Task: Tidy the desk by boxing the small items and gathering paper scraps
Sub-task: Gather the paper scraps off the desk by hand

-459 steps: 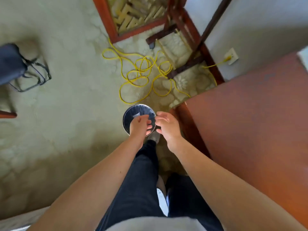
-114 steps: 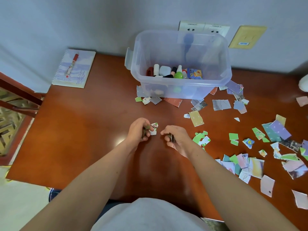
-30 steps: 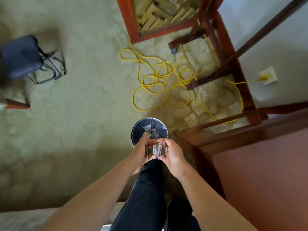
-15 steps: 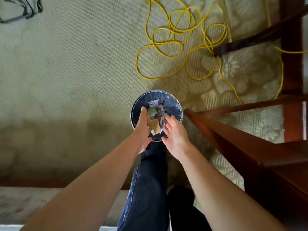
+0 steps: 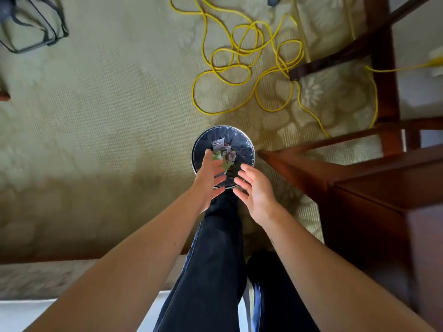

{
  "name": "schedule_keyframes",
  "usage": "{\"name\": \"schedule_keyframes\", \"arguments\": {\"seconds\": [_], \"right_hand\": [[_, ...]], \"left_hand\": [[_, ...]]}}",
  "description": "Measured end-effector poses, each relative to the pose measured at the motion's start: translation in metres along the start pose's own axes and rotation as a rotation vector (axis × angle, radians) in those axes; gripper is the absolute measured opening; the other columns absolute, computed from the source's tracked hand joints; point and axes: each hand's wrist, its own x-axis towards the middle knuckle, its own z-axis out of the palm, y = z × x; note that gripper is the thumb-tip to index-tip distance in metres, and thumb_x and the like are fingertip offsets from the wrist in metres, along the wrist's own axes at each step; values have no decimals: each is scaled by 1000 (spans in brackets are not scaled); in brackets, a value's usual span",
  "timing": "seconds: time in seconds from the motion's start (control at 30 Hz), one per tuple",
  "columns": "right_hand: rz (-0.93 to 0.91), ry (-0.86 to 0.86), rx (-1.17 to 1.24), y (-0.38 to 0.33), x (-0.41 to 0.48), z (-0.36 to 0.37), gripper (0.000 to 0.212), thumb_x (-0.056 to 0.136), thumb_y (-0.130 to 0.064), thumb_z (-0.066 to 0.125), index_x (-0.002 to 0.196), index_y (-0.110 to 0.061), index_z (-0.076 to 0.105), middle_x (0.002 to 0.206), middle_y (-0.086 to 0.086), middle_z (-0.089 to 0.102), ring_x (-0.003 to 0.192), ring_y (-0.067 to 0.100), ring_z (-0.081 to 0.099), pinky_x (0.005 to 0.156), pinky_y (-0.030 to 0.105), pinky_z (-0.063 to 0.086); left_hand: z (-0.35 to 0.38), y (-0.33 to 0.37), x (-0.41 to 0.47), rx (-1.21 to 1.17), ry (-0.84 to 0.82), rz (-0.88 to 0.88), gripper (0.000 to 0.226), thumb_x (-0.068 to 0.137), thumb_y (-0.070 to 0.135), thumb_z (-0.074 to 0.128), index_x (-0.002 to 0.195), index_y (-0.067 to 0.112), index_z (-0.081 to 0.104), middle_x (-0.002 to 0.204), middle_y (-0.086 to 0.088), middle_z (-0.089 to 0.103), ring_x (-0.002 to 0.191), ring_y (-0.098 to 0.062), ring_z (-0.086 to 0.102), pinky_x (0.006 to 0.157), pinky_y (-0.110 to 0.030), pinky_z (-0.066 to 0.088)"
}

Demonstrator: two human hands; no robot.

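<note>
Over the round dark-lined bin [image 5: 248, 149]: I see coloured paper scraps [image 5: 221, 154] loose.
Left hand [image 5: 208, 182]: splayed, empty, scraps just beyond.
Right hand [image 5: 257, 191]: splayed, empty.

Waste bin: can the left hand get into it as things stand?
Probably yes: the left hand hangs open over the waste bin, whose mouth is uncovered, with only paper scraps beneath the fingers.

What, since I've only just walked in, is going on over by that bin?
A person stands over a small round bin on the carpet beside the wooden desk. The left hand and right hand are both open above it, holding nothing. Coloured paper scraps lie in the bin, some seemingly mid-fall between the hands.
</note>
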Motion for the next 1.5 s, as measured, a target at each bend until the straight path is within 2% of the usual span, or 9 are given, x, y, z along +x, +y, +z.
{"name": "schedule_keyframes", "arguments": {"seconds": [0.17, 0.27, 0.37, 0.43, 0.5, 0.63, 1.07, 1.27, 1.5], "right_hand": [[-77, -10, 14, -15, -81, -13, 29, 97, -8, 49, 123, -17, 62, 109, 0, 67, 103, 14, 64, 81, 28, 54], [-159, -53, 41, -30, -137, -23, 31, 98, -8, 49, 126, -15, 59, 97, -2, 68, 89, 8, 67, 84, 27, 54], [-247, -105, 102, -44, -189, -37, 27, 97, 0, 47, 122, -7, 54, 80, 3, 67, 57, 3, 67, 54, 17, 53], [-305, -117, 144, -54, -216, -45, 25, 96, -1, 49, 120, -6, 54, 85, 5, 68, 61, 5, 68, 55, 18, 52], [-357, -106, 156, -66, -236, -54, 31, 94, -6, 53, 124, -9, 57, 95, 4, 69, 77, 8, 66, 71, 22, 52], [-486, -43, 250, -87, -271, -84, 21, 92, -7, 54, 105, -19, 64, 104, 4, 66, 89, 14, 61, 82, 32, 49], [-772, 282, 631, -68, -349, -218, 26, 92, -5, 48, 109, -14, 65, 94, 3, 70, 84, 16, 66, 74, 31, 54], [-829, 454, 826, -15, -373, -272, 24, 92, -8, 49, 107, -14, 66, 93, 3, 71, 86, 17, 65, 75, 32, 54], [-829, 610, 967, 41, -391, -322, 25, 92, -7, 47, 108, -11, 65, 90, 5, 70, 80, 16, 64, 74, 32, 53]], "left_hand": [[22, 14, -80, 139, -26, 6, 27, 98, 27, 49, 112, 11, 64, 97, -4, 65, 85, -19, 63, 67, -27, 51], [39, 21, -133, 196, -60, 75, 25, 96, 20, 52, 115, 9, 65, 89, -4, 66, 79, -18, 64, 65, -28, 53], [54, 28, -179, 258, -76, 160, 19, 94, 19, 55, 108, 12, 65, 75, 1, 67, 70, -14, 65, 60, -25, 51], [65, 35, -208, 295, -88, 211, 16, 93, 18, 55, 102, 13, 66, 73, 2, 68, 69, -14, 65, 61, -26, 50], [76, 45, -232, 340, -106, 268, 13, 94, 20, 54, 100, 14, 64, 75, 2, 66, 70, -13, 64, 63, -27, 50], [110, 58, -274, 440, -166, 387, 10, 96, 20, 52, 91, 18, 61, 80, 2, 62, 72, -11, 60, 68, -26, 48], [253, 6, -350, 840, -514, 556, 16, 96, 21, 53, 107, 16, 62, 88, 0, 66, 75, -14, 63, 66, -26, 50], [291, -64, -383, 1067, -667, 531, 23, 98, 22, 54, 117, 13, 61, 106, -4, 68, 98, -19, 65, 85, -32, 53], [322, -139, -412, 1223, -783, 536, 25, 98, 23, 54, 120, 13, 59, 110, -5, 67, 101, -20, 65, 95, -36, 51]]}}
